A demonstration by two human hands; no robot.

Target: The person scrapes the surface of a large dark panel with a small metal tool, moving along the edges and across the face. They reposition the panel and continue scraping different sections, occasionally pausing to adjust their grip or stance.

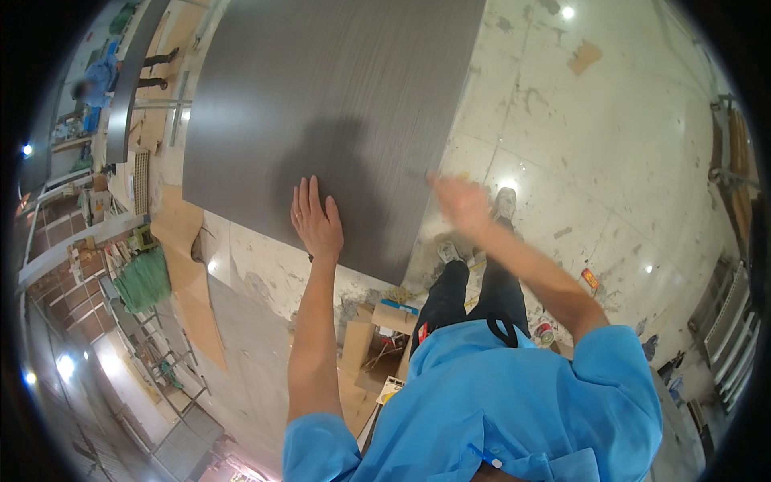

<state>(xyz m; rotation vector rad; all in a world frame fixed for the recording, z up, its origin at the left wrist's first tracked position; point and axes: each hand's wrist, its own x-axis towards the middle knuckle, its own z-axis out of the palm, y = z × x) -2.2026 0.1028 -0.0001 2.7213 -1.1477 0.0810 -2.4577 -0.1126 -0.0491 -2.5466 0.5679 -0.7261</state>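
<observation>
A large dark grey wood-grain panel (265, 104) lies flat in front of me, its near corner close to my legs. My left hand (320, 223) rests on it near the front edge, palm down and fingers stretched out. A ring shows on one finger. By the panel's right edge is my right hand (464, 205), blurred by motion, with the fingers curled closed. A faint dark smear at its fingertips reaches over the panel edge; what it is, I cannot make out. My body's shadow falls across the panel.
An open cardboard box (357, 345) with odds and ends stands before my legs. Brown sheet material (181, 233) and a green cloth (144, 281) lie to the left. An orange packet (590, 279) is on the tiled floor at right. Another person (98, 80) is at far left.
</observation>
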